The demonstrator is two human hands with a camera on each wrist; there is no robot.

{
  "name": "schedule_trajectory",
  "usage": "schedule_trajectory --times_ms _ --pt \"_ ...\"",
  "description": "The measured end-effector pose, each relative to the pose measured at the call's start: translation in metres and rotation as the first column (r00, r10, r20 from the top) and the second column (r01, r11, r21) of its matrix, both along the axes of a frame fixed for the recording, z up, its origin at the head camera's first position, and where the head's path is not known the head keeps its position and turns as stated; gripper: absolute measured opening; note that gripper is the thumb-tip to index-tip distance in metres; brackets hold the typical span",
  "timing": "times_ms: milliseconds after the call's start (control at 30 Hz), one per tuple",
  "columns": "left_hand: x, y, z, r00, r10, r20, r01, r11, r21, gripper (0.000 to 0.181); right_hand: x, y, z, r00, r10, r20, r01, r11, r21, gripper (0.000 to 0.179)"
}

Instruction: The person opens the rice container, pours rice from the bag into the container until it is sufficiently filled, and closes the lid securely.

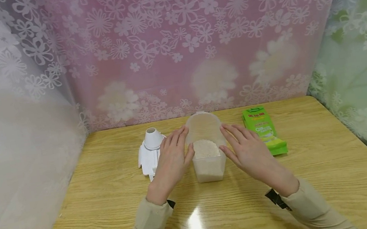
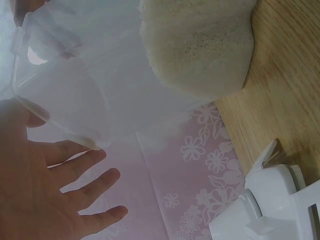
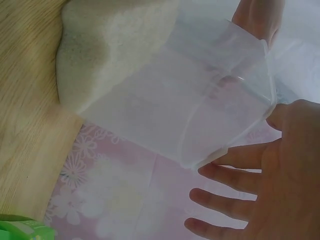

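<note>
A translucent plastic container (image 1: pixel 209 171) stands upright on the table, its lower part holding white rice (image 1: pixel 206 148). On the left of its rim, my left hand (image 1: pixel 172 157) touches with thumb and index finger, the other fingers spread and nearly straight. My right hand (image 1: pixel 250 152) does likewise on the right side; in the right wrist view its thumb and index finger meet the rim while the rest stay apart from it. Left of the container lies a white plastic piece with a cone-shaped cup (image 1: pixel 153 139) on it, partly hidden by my left hand.
A green printed bag (image 1: pixel 263 130) lies to the right, behind my right hand. The wooden table (image 1: pixel 118 202) ends against a pink flowered curtain (image 1: pixel 188 51) at the back, with pale curtains on both sides.
</note>
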State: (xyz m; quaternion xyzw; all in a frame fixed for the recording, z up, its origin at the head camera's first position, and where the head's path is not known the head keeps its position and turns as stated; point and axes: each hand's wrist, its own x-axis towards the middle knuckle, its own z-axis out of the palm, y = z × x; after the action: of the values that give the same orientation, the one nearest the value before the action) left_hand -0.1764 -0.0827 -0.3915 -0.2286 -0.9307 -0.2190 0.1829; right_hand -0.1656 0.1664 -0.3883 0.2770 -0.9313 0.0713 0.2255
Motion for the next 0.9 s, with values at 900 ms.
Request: schedule_trajectory --times_ms 900 --pt "-0.001 -0.0049 0.0023 0.998 -0.007 0.058 0.008 1.0 -0.021 0.053 -0.0041 -0.0021 -0.0075 0.98 0.078 -0.186 -0.083 0.996 -0.023 0.068"
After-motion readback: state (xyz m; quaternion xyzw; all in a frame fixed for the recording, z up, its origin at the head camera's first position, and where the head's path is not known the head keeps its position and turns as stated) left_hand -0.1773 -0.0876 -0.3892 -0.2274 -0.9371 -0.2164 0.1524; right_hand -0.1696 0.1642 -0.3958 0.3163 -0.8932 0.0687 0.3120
